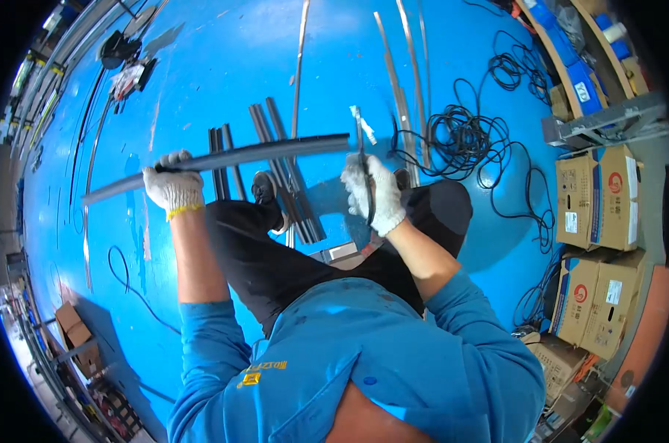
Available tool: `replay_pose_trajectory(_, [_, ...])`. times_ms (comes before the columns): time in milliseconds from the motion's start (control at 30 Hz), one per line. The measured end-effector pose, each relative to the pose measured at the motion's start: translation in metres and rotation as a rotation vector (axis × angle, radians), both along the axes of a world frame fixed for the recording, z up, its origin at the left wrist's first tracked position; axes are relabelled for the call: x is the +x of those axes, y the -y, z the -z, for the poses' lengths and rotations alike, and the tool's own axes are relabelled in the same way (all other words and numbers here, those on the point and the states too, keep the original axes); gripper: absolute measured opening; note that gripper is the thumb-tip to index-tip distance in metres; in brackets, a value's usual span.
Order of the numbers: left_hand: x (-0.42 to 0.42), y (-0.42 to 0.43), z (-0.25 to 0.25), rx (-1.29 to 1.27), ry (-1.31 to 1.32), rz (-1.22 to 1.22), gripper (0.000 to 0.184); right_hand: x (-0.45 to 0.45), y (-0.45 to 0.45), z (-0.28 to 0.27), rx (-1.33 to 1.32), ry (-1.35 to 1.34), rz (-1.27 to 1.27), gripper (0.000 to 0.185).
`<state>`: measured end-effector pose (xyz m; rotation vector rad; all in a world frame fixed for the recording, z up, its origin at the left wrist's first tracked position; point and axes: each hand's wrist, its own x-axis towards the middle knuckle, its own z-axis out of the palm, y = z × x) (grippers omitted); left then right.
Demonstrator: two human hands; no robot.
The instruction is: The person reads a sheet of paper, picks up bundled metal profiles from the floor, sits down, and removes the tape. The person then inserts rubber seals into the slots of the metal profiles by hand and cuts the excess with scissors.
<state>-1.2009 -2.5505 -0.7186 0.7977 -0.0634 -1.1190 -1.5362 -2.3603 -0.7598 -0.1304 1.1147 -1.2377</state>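
Note:
My left hand (175,184), in a white knit glove, is closed around a long dark grey profile strip (257,153). The strip slants across in front of me, its right end close to my other hand. My right hand (377,195), gloved too, is wrapped round a thin, dark, upright piece (361,140) whose exact kind I cannot make out. Beneath the held strip, several dark profile strips (299,203) lie on the floor between my feet, with a shorter group (235,173) to their left.
A tangled heap of black cable (463,144) covers the floor at right. Cardboard boxes (598,196) line the right side, below a shelf with blue bins (584,88). Long thin metal rods (300,66) lie ahead. A rack of long stock (43,88) stands at far left.

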Motion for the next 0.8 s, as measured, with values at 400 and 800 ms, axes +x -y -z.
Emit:
replay_pose_trajectory(400, [0.09,0.09,0.103,0.213,1.0,0.19,0.025,-0.062,0.087,0.161,0.332,-1.391,-0.839,0.05])
replay_pose_trajectory(800, [0.073,0.102,0.33,0.822,1.934,1.114,0.041,-0.16,0.223,0.274,0.616,-1.825,-0.913,0.047])
